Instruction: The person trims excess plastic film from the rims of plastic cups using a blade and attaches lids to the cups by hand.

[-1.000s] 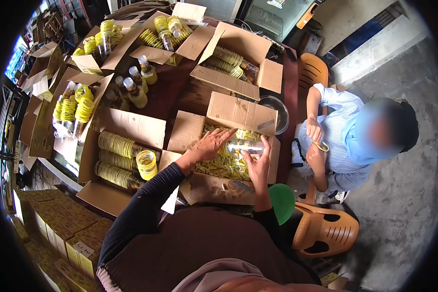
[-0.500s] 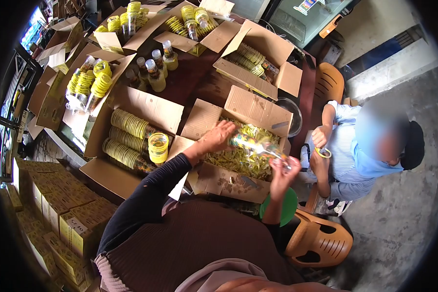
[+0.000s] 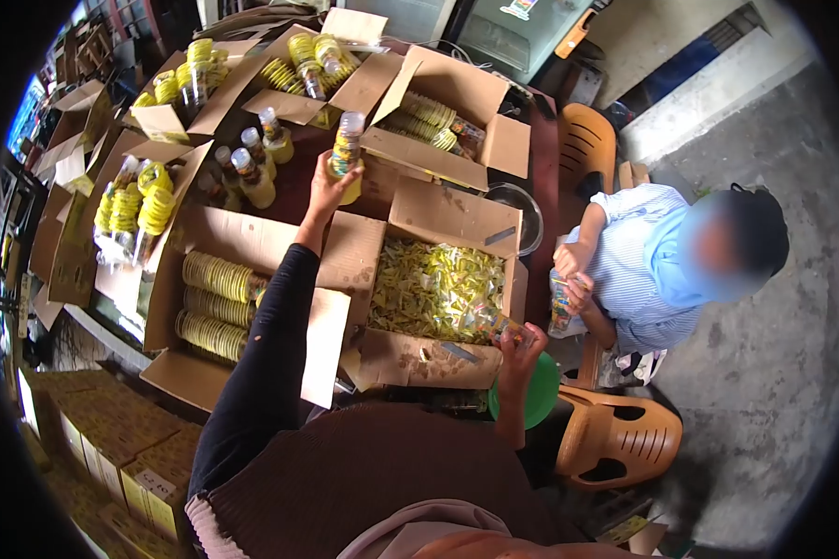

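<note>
My left hand (image 3: 324, 186) is wrapped around a clear printed plastic bottle (image 3: 349, 144) with yellow in its lower part, held upright over the table. Similar bottles (image 3: 254, 172) stand just left of it in a group. Low at the right, my right hand (image 3: 522, 349) grips a clear printed plastic container (image 3: 505, 329) near the front right corner of an open carton. Inside that carton lie many small yellow-green packets (image 3: 438, 289), loosely heaped. Whether the right-hand container has anything in it, I cannot tell.
A carton of stacked yellow-rimmed pieces (image 3: 216, 303) stands at left, with more open cartons (image 3: 443, 112) behind. A metal bowl (image 3: 529, 219), green basin (image 3: 536, 396) and orange chair (image 3: 615, 438) are at right. A seated person (image 3: 648, 252) holds a printed container. Closed boxes (image 3: 112, 438) are stacked lower left.
My left hand has gone from over the packets to the standing bottles and now holds one. My right hand has moved slightly down and left. The seated person's hands have lowered with a container.
</note>
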Demonstrator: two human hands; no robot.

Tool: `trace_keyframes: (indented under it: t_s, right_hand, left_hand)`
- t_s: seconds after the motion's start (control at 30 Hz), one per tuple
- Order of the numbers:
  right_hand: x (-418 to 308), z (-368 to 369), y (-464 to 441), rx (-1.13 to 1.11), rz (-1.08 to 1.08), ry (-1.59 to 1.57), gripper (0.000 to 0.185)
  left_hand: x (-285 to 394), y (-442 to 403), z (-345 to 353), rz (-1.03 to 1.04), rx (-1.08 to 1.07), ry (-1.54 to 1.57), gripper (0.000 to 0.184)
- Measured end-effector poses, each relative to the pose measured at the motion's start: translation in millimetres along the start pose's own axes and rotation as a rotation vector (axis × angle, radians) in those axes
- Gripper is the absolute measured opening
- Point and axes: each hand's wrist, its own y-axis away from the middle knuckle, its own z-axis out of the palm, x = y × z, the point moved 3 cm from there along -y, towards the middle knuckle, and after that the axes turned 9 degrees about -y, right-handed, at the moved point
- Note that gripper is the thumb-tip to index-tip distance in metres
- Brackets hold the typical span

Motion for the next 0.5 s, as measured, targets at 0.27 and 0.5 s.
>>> trace_keyframes:
  t_s: [0.27, 0.5]
  right_hand:
    - [3, -5, 11, 0.014, -0.013, 0.016, 0.05]
    - [9, -6, 18, -0.043, 0.041, 0.058, 0.044]
  left_hand:
    - [-123, 4, 27, -0.423, -0.097, -0.663, 0.077]
    - [-142, 1, 36, -0.578, -0.274, -0.842, 0.102]
